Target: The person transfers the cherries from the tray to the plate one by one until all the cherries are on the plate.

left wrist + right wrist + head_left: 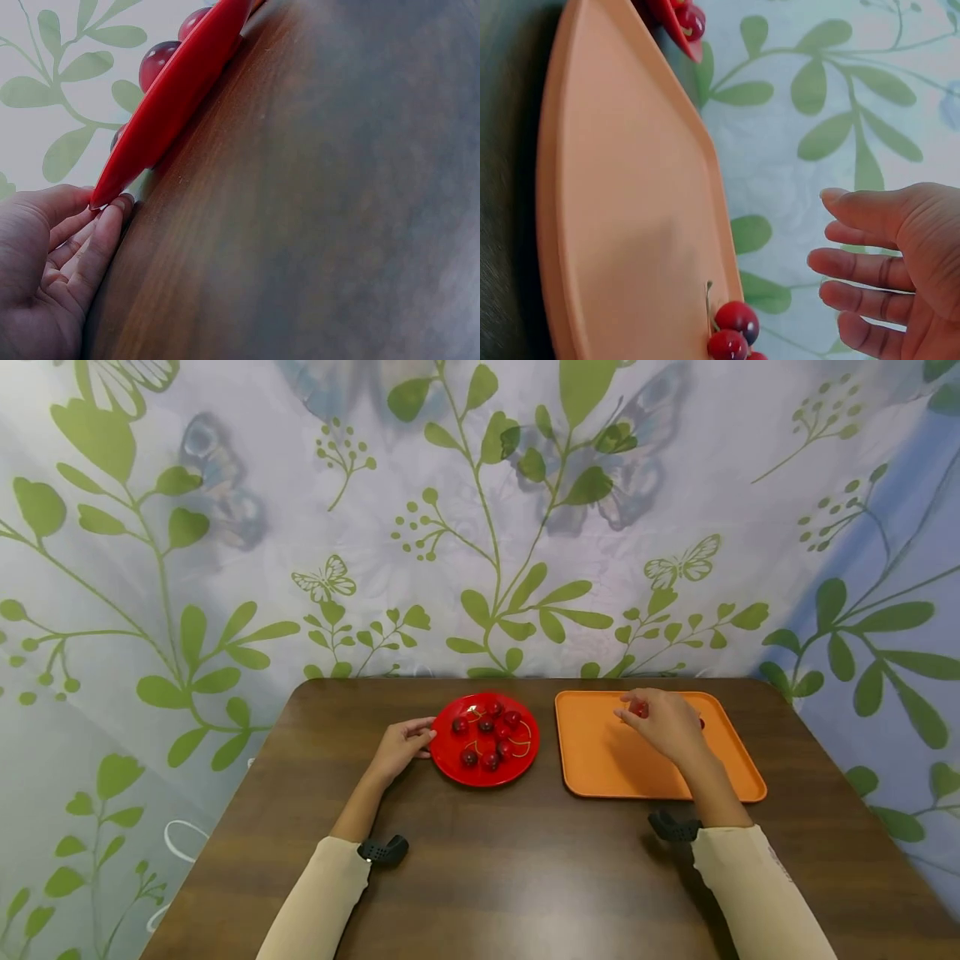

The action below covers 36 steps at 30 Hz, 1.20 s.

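Note:
A red plate [444, 762] on the table carries several dark red cherries [486, 724], some with stems. My left hand [399, 748] pinches its left rim, thumb above and fingers below, as the left wrist view shows. Above the orange tray [600, 768] hovers my right hand [667, 724], fingers apart and only slightly bent, nothing between them in the right wrist view. Cherries [736, 318] lie together on the tray, one with its stem up. In the head view a red cherry [639, 707] shows in the gap between right thumb and fingers; another [702, 723] peeks out past the hand.
Plate and tray stand side by side near the far edge of the dark wooden table [480, 860], the tray on the right. Behind the table hangs a pale cloth [420, 568] printed with green leaves and butterflies. Each wrist wears a black band [384, 850].

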Available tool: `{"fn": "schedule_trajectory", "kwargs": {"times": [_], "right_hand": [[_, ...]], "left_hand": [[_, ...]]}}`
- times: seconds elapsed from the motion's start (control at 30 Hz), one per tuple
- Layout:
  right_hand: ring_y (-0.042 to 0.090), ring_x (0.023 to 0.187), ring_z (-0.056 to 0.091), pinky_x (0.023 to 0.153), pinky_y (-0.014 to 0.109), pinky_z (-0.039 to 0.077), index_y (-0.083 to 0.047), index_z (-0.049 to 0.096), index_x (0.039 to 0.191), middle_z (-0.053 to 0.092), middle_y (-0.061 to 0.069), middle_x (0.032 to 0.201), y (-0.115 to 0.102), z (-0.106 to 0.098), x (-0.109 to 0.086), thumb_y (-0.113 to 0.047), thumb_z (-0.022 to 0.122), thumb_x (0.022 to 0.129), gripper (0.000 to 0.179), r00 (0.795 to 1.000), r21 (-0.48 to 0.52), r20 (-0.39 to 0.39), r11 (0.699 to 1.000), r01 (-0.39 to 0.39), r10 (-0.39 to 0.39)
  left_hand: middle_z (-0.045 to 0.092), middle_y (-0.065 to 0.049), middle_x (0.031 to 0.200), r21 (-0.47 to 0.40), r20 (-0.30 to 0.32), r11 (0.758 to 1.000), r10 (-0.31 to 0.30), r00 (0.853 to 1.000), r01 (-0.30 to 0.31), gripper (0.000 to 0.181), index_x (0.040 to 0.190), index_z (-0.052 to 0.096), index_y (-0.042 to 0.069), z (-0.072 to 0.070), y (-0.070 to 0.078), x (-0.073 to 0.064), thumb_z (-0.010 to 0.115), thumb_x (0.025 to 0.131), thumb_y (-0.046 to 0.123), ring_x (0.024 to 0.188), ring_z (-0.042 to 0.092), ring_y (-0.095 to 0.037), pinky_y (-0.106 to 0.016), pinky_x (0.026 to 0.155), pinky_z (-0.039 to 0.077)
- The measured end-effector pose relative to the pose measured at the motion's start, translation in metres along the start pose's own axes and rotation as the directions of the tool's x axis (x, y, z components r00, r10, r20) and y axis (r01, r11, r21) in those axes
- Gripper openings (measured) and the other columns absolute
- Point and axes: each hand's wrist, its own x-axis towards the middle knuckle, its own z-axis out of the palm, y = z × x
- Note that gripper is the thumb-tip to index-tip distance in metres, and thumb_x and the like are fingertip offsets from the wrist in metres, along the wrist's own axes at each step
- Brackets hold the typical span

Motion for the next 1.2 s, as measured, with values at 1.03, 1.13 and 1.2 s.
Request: {"fn": "schedule_trajectory", "kwargs": {"times": [1.03, 1.13, 1.2], "right_hand": [[0.036, 0.082, 0.062, 0.059, 0.046, 0.051, -0.002, 0.072, 0.120, 0.071, 0.021, 0.104, 0.051, 0.022, 0.013, -0.027, 0.075, 0.094, 0.037, 0.987, -0.101, 0.023, 0.983, -0.156, 0.159], [0.034, 0.080, 0.062, 0.056, 0.043, 0.049, -0.003, 0.073, 0.118, 0.071, 0.019, 0.100, 0.052, 0.022, 0.015, -0.027, 0.075, 0.094, 0.034, 0.988, -0.111, 0.032, 0.983, -0.148, 0.152], [0.035, 0.081, 0.062, 0.054, 0.042, 0.049, -0.003, 0.073, 0.120, 0.070, 0.019, 0.101, 0.052, 0.023, 0.015, -0.027, 0.075, 0.094, 0.036, 0.988, -0.120, 0.040, 0.982, -0.146, 0.152]], "left_hand": [[0.072, -0.017, 0.106, -0.005, -0.010, 1.000, -0.020, 1.000, 0.020, 0.038, 0.136, 0.064, 0.002, 0.001, -0.002, -0.002, 0.067, 0.100, 0.012, 0.079, 0.069, -0.015, -0.029, 0.069, 0.063], [0.071, -0.020, 0.108, -0.007, 0.003, 1.000, -0.019, 1.000, 0.020, 0.039, 0.137, 0.062, 0.000, 0.001, 0.002, -0.003, 0.067, 0.100, 0.013, 0.080, 0.069, -0.016, -0.034, 0.073, 0.064], [0.071, -0.021, 0.110, -0.007, 0.008, 1.000, -0.015, 1.000, 0.015, 0.041, 0.138, 0.061, 0.000, 0.000, 0.002, -0.002, 0.067, 0.100, 0.014, 0.080, 0.069, -0.015, -0.036, 0.075, 0.064]]}}
